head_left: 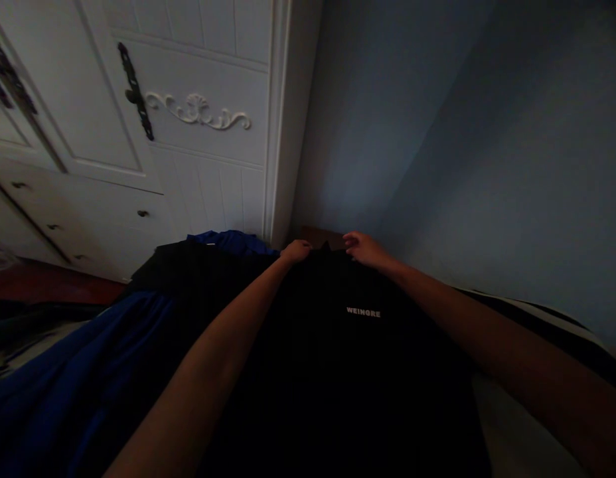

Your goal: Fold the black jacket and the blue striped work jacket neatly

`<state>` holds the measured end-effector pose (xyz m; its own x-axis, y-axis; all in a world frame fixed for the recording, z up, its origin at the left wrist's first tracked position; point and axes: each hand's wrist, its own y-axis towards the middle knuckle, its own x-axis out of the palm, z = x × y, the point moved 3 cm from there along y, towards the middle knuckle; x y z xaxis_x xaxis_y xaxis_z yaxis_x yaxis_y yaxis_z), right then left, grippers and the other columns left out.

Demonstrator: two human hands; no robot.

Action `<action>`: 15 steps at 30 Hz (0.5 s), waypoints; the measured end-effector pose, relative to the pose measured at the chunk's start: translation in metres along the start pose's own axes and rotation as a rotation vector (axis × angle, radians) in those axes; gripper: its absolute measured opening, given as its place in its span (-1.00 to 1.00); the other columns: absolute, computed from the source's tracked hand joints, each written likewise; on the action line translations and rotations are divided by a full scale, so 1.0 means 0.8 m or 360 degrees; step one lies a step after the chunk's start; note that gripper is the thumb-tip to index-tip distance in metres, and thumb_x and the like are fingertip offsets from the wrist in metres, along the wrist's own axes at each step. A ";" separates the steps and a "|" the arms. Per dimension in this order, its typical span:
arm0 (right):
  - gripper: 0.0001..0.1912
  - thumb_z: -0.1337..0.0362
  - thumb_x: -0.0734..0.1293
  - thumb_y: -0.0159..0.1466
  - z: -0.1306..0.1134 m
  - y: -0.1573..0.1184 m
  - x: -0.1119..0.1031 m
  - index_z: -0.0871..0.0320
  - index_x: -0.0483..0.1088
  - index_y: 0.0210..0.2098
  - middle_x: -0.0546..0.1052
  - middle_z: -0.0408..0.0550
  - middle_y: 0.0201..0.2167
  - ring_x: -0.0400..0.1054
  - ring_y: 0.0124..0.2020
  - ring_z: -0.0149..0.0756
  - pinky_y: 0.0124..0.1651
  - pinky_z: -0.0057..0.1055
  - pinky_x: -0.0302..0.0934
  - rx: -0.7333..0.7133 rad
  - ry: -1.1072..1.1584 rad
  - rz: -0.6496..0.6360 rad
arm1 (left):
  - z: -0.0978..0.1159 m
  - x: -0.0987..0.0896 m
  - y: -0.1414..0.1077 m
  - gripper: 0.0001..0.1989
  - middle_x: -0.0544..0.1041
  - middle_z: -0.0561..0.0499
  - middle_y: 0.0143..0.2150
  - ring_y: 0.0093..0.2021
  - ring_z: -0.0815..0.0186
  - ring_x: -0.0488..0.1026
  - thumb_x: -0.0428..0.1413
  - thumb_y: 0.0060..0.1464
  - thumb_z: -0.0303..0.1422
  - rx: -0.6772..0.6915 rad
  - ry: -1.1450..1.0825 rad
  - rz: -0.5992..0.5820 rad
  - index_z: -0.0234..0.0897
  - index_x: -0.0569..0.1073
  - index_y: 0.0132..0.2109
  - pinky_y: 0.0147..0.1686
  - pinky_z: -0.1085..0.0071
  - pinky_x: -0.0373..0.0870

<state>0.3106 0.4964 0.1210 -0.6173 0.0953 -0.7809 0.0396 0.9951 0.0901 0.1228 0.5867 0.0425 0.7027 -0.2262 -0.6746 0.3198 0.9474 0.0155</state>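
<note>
A black garment [358,372] with the white print "WEINGRE" lies spread in front of me, its top edge away from me. At the upper left of that edge, my left hand [297,250] is closed with the black fabric in its fingers. My right hand [365,250] is at the upper right of the same edge, its thumb and fingers apart, close to the cloth. Between the hands a small dark peak of fabric sticks up. The dim light hides the garment's folds.
Left of the garment are dark clothes [183,269] and blue cloth [109,345]. A white cabinet [213,153] with dark handles stands behind at the left, beside a blue-grey wall [437,133]. Striped fabric [541,315] lies at the right.
</note>
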 end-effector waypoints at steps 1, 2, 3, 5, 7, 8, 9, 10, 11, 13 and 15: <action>-0.49 0.57 0.25 0.09 0.004 0.015 0.006 0.17 0.39 0.03 0.47 0.16 0.02 0.41 -0.01 -0.13 0.07 -0.13 0.32 -0.0088 -0.0111 0.0007 | -0.002 0.003 0.000 -0.72 0.60 -0.06 -0.01 -0.02 0.30 0.53 0.03 0.17 -0.35 0.0022 -0.0062 -0.0010 -0.29 0.58 -0.07 0.02 0.45 0.40; -0.47 0.59 0.25 0.07 0.008 0.028 0.012 0.18 0.40 0.02 0.48 0.15 0.03 0.39 0.04 -0.11 0.13 -0.11 0.27 -0.0159 -0.0190 0.0002 | -0.005 0.004 -0.001 -0.71 0.60 -0.06 -0.02 -0.04 0.31 0.53 0.03 0.18 -0.36 0.0042 -0.0124 -0.0006 -0.30 0.58 -0.06 0.01 0.46 0.41; -0.45 0.60 0.25 0.05 0.010 0.038 0.019 0.18 0.41 0.03 0.48 0.16 0.05 0.37 0.08 -0.09 0.18 -0.10 0.23 -0.0201 -0.0237 -0.0012 | -0.007 0.005 -0.003 -0.70 0.60 -0.06 -0.01 -0.04 0.32 0.53 0.03 0.19 -0.36 0.0062 -0.0184 0.0008 -0.31 0.57 -0.04 0.01 0.47 0.41; -0.41 0.62 0.26 0.02 0.014 0.052 0.031 0.19 0.42 0.04 0.46 0.15 0.10 0.35 0.13 -0.09 0.23 -0.13 0.18 -0.0228 -0.0252 -0.0065 | -0.010 0.005 -0.009 -0.68 0.58 -0.07 0.02 -0.02 0.33 0.52 0.03 0.19 -0.37 0.0094 -0.0297 0.0048 -0.33 0.55 0.02 0.03 0.46 0.41; -0.43 0.58 0.30 0.03 0.014 0.056 0.038 0.17 0.43 0.05 0.46 0.10 0.11 0.34 0.13 -0.13 0.23 -0.18 0.17 -0.0281 -0.0202 -0.0141 | -0.010 0.003 -0.015 -0.65 0.56 -0.08 0.06 0.01 0.33 0.51 0.05 0.18 -0.39 0.0119 -0.0388 0.0085 -0.35 0.52 0.08 0.06 0.46 0.41; -0.47 0.54 0.32 0.06 0.013 0.056 0.040 0.16 0.44 0.03 0.47 0.07 0.09 0.36 0.11 -0.16 0.22 -0.20 0.18 -0.0321 -0.0167 -0.0175 | -0.009 0.001 -0.018 -0.63 0.56 -0.09 0.07 0.02 0.34 0.51 0.06 0.17 -0.41 0.0130 -0.0434 0.0098 -0.35 0.50 0.10 0.06 0.45 0.41; -0.54 0.49 0.34 0.09 0.012 0.054 0.040 0.15 0.45 -0.01 0.50 0.04 0.05 0.38 0.08 -0.19 0.20 -0.21 0.19 -0.0362 -0.0136 -0.0193 | -0.007 -0.002 -0.021 -0.62 0.55 -0.10 0.08 0.02 0.35 0.50 0.07 0.16 -0.43 0.0144 -0.0492 0.0107 -0.36 0.49 0.11 0.08 0.45 0.41; -0.64 0.42 0.35 0.12 0.011 0.051 0.040 0.15 0.47 -0.06 0.53 0.02 -0.02 0.40 0.02 -0.21 0.18 -0.22 0.20 -0.0398 -0.0113 -0.0189 | -0.005 -0.004 -0.024 -0.61 0.54 -0.10 0.10 0.03 0.35 0.50 0.08 0.14 -0.46 0.0162 -0.0560 0.0114 -0.36 0.48 0.12 0.09 0.45 0.40; -0.73 0.35 0.36 0.15 0.011 0.047 0.038 0.16 0.48 -0.13 0.55 0.01 -0.09 0.41 -0.03 -0.23 0.15 -0.22 0.22 -0.0431 -0.0099 -0.0164 | -0.003 -0.007 -0.027 -0.60 0.53 -0.10 0.11 0.04 0.35 0.50 0.10 0.11 -0.50 0.0182 -0.0633 0.0110 -0.36 0.48 0.11 0.11 0.44 0.39; -0.85 0.27 0.36 0.18 0.013 0.039 0.036 0.16 0.47 -0.25 0.55 -0.02 -0.18 0.42 -0.10 -0.24 0.10 -0.25 0.23 -0.0489 -0.0083 -0.0081 | 0.001 -0.011 -0.031 -0.56 0.54 -0.11 0.10 0.03 0.33 0.50 0.12 0.05 -0.55 0.0202 -0.0754 0.0062 -0.37 0.49 0.11 0.12 0.40 0.40; -0.82 0.26 0.36 0.17 0.016 0.033 0.036 0.17 0.45 -0.23 0.54 -0.02 -0.19 0.41 -0.11 -0.26 0.08 -0.28 0.23 -0.0518 -0.0006 -0.0003 | 0.004 -0.014 -0.034 -0.53 0.55 -0.11 0.07 0.00 0.30 0.52 0.14 0.01 -0.56 0.0204 -0.0764 0.0010 -0.38 0.48 0.12 0.09 0.37 0.43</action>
<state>0.3037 0.5258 0.0928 -0.6143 0.0940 -0.7835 -0.2156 0.9351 0.2812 0.1084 0.5631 0.0524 0.9087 -0.3277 -0.2587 0.3688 0.9205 0.1293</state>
